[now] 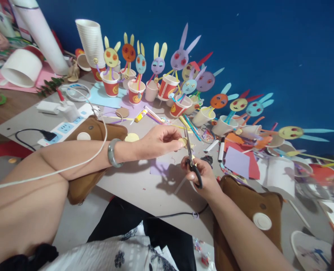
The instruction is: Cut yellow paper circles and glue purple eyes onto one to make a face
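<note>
My right hand is closed around the black handles of a pair of scissors, whose blades point up and away from me. Pinched between the thumb and fingers of my left hand is a small piece of yellow paper, right beside the blades. Whether the blades touch the paper I cannot tell. Under my left wrist lies a pale yellow paper disc. A lilac paper piece rests on the table below my hands.
Paper cups with rabbit-faced figures, such as a red cup, line the blue wall. A power strip and a white cable lie left. Brown cushions flank me. Markers and coloured paper sit right.
</note>
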The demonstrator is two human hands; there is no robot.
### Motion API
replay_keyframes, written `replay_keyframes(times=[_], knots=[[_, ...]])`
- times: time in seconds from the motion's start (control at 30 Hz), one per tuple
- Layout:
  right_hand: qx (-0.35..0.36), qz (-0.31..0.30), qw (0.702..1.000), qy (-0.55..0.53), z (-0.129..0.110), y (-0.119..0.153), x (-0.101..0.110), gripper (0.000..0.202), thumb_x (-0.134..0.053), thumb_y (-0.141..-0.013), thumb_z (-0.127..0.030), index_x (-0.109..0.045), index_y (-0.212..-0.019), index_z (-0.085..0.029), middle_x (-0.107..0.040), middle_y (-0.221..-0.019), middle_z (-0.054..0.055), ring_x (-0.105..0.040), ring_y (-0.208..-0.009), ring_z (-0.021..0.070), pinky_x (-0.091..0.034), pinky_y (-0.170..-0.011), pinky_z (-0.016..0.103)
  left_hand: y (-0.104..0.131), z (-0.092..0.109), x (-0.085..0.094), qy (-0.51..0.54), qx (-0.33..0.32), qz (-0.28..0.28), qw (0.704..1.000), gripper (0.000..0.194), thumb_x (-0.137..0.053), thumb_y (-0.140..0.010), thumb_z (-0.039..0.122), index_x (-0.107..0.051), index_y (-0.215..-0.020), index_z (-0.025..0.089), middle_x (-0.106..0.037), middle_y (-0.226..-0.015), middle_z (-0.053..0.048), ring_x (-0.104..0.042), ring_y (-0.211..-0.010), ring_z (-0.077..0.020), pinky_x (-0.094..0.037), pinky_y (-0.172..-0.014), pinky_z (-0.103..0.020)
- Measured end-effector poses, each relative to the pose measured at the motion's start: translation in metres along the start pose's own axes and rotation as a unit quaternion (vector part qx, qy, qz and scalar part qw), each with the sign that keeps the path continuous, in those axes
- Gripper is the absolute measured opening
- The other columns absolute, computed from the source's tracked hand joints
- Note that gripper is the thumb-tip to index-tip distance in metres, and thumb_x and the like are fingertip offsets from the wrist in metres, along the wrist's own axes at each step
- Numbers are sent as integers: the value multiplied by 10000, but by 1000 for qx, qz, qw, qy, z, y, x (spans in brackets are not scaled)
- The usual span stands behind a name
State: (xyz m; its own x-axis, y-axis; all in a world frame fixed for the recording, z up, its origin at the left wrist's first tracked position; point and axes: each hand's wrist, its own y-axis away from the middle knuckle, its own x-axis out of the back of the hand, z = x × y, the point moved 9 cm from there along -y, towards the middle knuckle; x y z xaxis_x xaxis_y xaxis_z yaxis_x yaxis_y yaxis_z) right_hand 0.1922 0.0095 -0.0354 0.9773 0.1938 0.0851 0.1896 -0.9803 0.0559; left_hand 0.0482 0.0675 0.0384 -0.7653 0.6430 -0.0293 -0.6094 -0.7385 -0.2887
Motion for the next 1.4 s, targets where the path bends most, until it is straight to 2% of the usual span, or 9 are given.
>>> replay_keyframes(times=[0.37, 0.57, 0.73, 1.2, 1.4], knots=[[1, -2, 1000, 4, 1, 0, 1, 567, -874, -562, -688, -607, -667, -199, -517, -636, -30, -366, -574, 111, -255, -572, 295, 0, 1, 3, 10, -1, 10, 1000, 112, -619, -800, 212, -532, -747, 164, -534, -687, 27, -507, -630, -60, -448, -600, -200], [2, -4, 1000, -9, 2, 0, 0, 558, -889, -562, -665, -593, -647, -199, -524, -645, -28, -390, -598, 118, -264, -582, 296, 0, 2, 5, 12, 0, 20, 1000, 92, -617, -790, 205, -547, -755, 159, -548, -688, 21, -507, -624, -60, -440, -590, -202], [1, -4, 1000, -12, 0, 1, -1, 554, -900, -562, -639, -577, -639, -196, -520, -653, -33, -354, -577, 103, -244, -569, 295, 0, 2, 7, 10, 6, 28, 1000, 76, -616, -785, 182, -547, -762, 160, -557, -693, 23, -522, -630, -58, -446, -591, -193], [-4, 13, 1000, 13, -6, 1, -1, 627, -864, -521, -736, -568, -635, -196, -515, -658, -20, -357, -578, 109, -258, -563, 298, -1, 3, 9, 19, 2, 39, 999, 88, -621, -775, 185, -541, -745, 165, -557, -690, 24, -524, -636, -62, -447, -594, -196], [-4, 15, 1000, 15, -7, 2, -1, 620, -869, -517, -730, -587, -647, -194, -498, -639, -26, -347, -576, 108, -257, -563, 298, -1, 2, 10, 24, -10, 48, 998, 83, -625, -769, 178, -548, -744, 161, -562, -695, 23, -526, -636, -63, -442, -591, -199]])
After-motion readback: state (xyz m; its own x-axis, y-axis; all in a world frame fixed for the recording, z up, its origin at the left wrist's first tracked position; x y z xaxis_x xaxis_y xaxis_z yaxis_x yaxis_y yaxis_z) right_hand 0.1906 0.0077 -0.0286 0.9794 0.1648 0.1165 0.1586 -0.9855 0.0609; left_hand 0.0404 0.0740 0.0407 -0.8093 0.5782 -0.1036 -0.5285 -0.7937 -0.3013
